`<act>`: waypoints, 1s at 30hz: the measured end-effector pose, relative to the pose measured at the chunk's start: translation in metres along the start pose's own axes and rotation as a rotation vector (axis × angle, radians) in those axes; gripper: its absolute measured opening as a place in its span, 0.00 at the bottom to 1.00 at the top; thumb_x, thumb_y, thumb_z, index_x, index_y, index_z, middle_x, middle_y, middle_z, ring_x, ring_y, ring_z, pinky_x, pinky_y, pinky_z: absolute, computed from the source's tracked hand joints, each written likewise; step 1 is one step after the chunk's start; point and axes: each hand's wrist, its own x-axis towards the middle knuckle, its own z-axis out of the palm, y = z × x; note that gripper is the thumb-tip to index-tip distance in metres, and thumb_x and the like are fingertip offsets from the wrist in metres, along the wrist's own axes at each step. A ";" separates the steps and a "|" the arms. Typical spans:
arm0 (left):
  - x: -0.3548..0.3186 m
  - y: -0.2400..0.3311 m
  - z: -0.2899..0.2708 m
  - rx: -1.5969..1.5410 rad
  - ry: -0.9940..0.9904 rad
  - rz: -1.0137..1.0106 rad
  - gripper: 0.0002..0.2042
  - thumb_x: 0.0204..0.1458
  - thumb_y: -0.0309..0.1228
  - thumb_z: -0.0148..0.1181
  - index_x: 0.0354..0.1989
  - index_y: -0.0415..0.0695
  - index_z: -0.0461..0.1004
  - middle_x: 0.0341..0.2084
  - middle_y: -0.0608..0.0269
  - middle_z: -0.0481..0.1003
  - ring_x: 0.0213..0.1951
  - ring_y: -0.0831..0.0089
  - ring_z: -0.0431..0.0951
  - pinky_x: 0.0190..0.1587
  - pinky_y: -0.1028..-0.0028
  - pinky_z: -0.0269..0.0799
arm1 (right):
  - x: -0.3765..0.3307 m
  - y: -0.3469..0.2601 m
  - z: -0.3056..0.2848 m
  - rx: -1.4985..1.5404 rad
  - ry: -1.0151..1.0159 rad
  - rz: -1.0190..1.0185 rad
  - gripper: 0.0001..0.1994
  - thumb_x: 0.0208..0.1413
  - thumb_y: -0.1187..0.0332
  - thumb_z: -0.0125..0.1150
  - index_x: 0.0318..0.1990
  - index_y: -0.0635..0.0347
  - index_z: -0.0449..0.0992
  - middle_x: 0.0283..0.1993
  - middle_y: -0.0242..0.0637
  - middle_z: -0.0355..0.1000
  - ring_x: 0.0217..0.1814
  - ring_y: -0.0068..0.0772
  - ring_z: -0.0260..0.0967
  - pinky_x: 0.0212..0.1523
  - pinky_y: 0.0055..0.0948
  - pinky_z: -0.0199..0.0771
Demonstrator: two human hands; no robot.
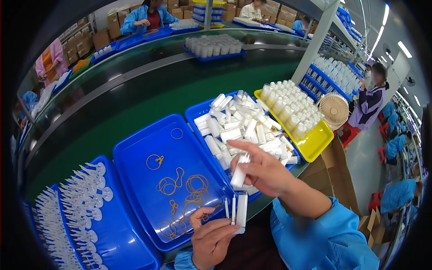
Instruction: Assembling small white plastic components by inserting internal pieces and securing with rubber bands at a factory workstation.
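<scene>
Meanwhile, the right hand (263, 171) grips one white plastic tube (239, 172) over the blue tray's (135, 150) near edge; the left hand (211, 238) pinches several clear slim tubes (238, 211).

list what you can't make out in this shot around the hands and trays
- Head view: the underside of the white tube in the right hand is hidden by the fingers.
- The lower ends of the thin white pieces in the left hand are covered by the thumb.
- The tray of white stemmed parts is cut off by the dark lens rim at lower left.
- The tubes at the bottom of the middle blue tray are buried under the pile.
</scene>
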 end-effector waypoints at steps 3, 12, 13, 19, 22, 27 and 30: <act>0.002 0.003 0.001 0.012 0.012 -0.025 0.05 0.40 0.22 0.61 0.29 0.43 0.76 0.26 0.61 0.75 0.34 0.65 0.72 0.50 0.58 0.58 | -0.004 0.003 0.003 0.165 -0.125 0.087 0.27 0.56 0.72 0.50 0.63 0.58 0.52 0.38 0.33 0.66 0.35 0.19 0.62 0.34 0.17 0.61; 0.001 0.000 0.000 -0.088 -0.044 -0.060 0.06 0.41 0.28 0.65 0.29 0.51 0.79 0.26 0.72 0.76 0.39 0.67 0.66 0.46 0.69 0.56 | -0.004 0.002 0.000 0.053 -0.095 0.154 0.21 0.56 0.70 0.52 0.58 0.59 0.60 0.39 0.29 0.66 0.38 0.18 0.64 0.36 0.19 0.62; 0.000 -0.001 0.000 -0.086 -0.050 -0.062 0.06 0.41 0.28 0.65 0.30 0.52 0.79 0.26 0.73 0.75 0.40 0.67 0.66 0.47 0.69 0.55 | -0.004 0.002 0.000 0.046 -0.101 0.157 0.20 0.56 0.70 0.52 0.57 0.59 0.61 0.39 0.29 0.66 0.38 0.18 0.64 0.36 0.19 0.62; 0.002 0.005 0.000 -0.023 -0.031 -0.011 0.05 0.42 0.21 0.59 0.29 0.44 0.76 0.26 0.61 0.74 0.33 0.65 0.72 0.48 0.59 0.58 | -0.006 -0.005 -0.007 -0.201 -0.202 0.126 0.12 0.58 0.66 0.49 0.48 0.59 0.64 0.36 0.29 0.66 0.35 0.20 0.64 0.35 0.21 0.62; 0.002 0.003 0.001 -0.012 -0.051 -0.055 0.05 0.42 0.21 0.60 0.29 0.45 0.76 0.27 0.62 0.74 0.33 0.65 0.72 0.48 0.61 0.58 | -0.008 -0.009 -0.015 -0.891 -0.262 -0.115 0.10 0.60 0.63 0.46 0.42 0.59 0.64 0.33 0.33 0.66 0.33 0.21 0.63 0.34 0.22 0.60; -0.001 0.001 -0.003 0.070 -0.158 -0.071 0.09 0.39 0.28 0.65 0.31 0.55 0.80 0.29 0.77 0.74 0.42 0.66 0.64 0.48 0.69 0.52 | -0.020 -0.021 -0.004 -0.942 -0.225 -0.026 0.10 0.62 0.62 0.43 0.38 0.59 0.62 0.27 0.36 0.65 0.28 0.25 0.62 0.30 0.24 0.60; 0.000 0.006 -0.003 0.057 -0.176 -0.096 0.10 0.37 0.27 0.65 0.30 0.58 0.80 0.30 0.80 0.74 0.44 0.66 0.63 0.48 0.70 0.50 | -0.022 -0.019 -0.004 -0.970 -0.241 0.029 0.10 0.62 0.62 0.43 0.38 0.59 0.62 0.26 0.35 0.65 0.27 0.27 0.62 0.29 0.26 0.61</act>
